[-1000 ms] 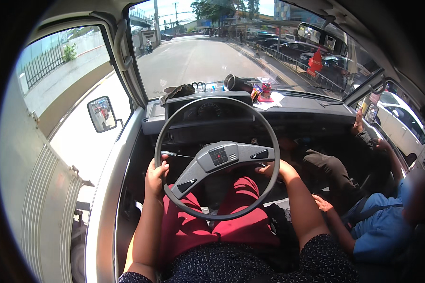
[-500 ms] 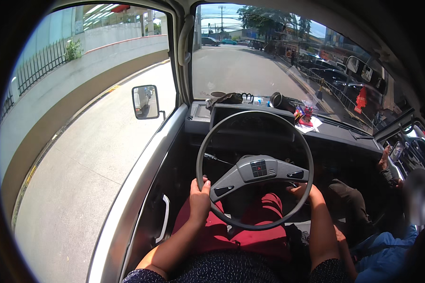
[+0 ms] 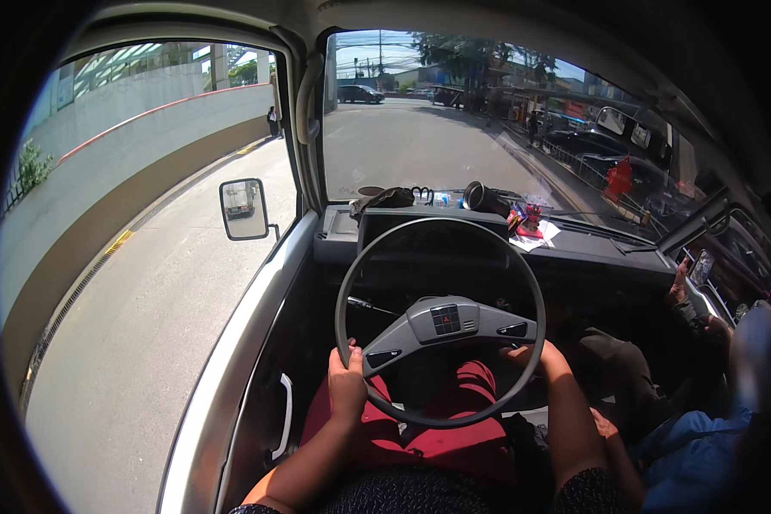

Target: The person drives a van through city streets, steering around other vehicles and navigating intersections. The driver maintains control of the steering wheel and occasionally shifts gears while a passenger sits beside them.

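Observation:
A grey steering wheel stands in front of me, its wide spoke nearly level. My left hand is closed round the lower left of its rim, thumb up. On the right side, my right hand reaches behind the rim, just below the spoke's right end. Its fingers look curled, but what they hold is hidden by the wheel and shadow. A thin stalk sticks out left of the column. My red trousers show below the wheel.
A dark cup and papers lie on the dashboard. Passengers sit at right, one in blue; a hand there holds a phone. Outside are a side mirror, a curved wall, a dark car and a pedestrian.
The vehicle has rolled forward: the wall and its plant have slid back past the left window. A pedestrian by the wall has come into view. Both hands keep their places at the wheel.

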`<action>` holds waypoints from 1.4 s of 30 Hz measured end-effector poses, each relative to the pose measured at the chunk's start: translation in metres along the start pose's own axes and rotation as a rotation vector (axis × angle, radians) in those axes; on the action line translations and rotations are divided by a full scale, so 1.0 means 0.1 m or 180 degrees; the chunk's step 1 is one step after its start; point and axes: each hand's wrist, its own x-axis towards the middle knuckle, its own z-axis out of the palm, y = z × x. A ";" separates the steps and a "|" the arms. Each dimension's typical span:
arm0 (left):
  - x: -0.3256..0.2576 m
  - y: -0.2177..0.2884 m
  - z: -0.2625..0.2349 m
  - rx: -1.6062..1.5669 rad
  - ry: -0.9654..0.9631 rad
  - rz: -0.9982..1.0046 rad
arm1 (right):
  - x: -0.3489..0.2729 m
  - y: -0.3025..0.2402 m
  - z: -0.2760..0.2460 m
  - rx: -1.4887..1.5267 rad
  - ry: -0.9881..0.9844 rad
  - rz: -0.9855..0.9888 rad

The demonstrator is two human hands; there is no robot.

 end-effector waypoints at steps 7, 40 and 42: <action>0.64 -0.03 -0.09 0.0316 -0.0081 0.1335 | 0.24 0.30 0.12 0.1694 -0.0200 0.0322; 0.42 0.09 -0.20 -0.0640 -0.0893 0.0329 | 0.22 0.40 0.31 0.2962 -0.0380 0.0235; 0.52 0.09 -0.23 -0.0434 -0.1000 0.0487 | 0.17 0.32 0.26 0.2574 -0.0292 0.0237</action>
